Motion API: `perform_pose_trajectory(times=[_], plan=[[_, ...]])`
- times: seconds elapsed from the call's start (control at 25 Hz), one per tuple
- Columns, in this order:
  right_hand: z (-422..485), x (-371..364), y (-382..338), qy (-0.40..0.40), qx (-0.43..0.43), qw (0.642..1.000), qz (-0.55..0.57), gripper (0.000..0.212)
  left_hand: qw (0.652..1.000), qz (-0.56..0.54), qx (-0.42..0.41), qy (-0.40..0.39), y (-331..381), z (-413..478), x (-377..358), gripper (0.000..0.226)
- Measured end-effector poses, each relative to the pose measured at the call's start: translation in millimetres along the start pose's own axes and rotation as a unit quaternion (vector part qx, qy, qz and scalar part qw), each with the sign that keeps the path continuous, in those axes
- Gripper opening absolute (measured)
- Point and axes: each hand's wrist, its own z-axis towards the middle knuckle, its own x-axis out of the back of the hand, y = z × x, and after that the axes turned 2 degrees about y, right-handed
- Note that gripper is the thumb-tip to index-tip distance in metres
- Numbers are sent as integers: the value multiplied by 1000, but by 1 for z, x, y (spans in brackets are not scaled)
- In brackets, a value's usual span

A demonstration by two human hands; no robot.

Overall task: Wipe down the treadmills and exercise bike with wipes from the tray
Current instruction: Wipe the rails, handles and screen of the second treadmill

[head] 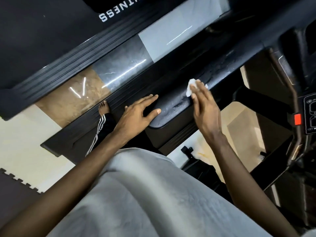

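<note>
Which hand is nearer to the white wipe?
Right. The right hand presses the white wipe under straight fingers; the left hand rests on the black rail, apart from the wipe.

One head-worn wide-angle camera is looking steeply down past the person's grey shirt (136, 194), facing the treadmill handrail (172, 106). It is sitting near, left hand (138, 115) and right hand (205, 110) landing mid-frame, and is tilting so the handrail is running diagonally.
</note>
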Motion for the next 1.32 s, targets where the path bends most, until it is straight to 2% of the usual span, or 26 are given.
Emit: perform_pose_trajectory(times=[0.08,0.24,0.36,0.52,0.6,0.68,0.76,0.84,0.92,1.12,1.32], plan=[[-4,-9,1,80,-32,996,37,33,1000,5,1,4,5,-2,4,52],[-36,-27,-13,93,48,991,82,23,1000,-26,6,5,4,1,6,51],[-25,-19,-1,173,4,977,126,14,999,-28,13,19,7,1,7,49],[-42,-27,-13,184,-48,954,230,13,999,20,15,35,23,-1,12,47],[-48,-35,-20,206,-130,917,315,17,999,34,11,25,31,-3,13,46],[-50,-44,-24,232,-245,835,435,24,999,44,15,15,41,-8,11,42],[-54,-55,-31,237,-316,749,531,21,999,41,24,20,49,-10,10,40],[-62,-66,-39,231,-341,702,581,13,998,40,30,23,55,-10,9,41],[-74,-79,-48,210,-345,677,615,7,998,47,30,14,60,-10,9,43],[-109,-105,-75,174,-351,656,645,2,997,74,33,-5,62,-12,13,47],[-90,-115,-76,228,-401,577,674,6,989,145,-10,-11,65,-13,12,42]])
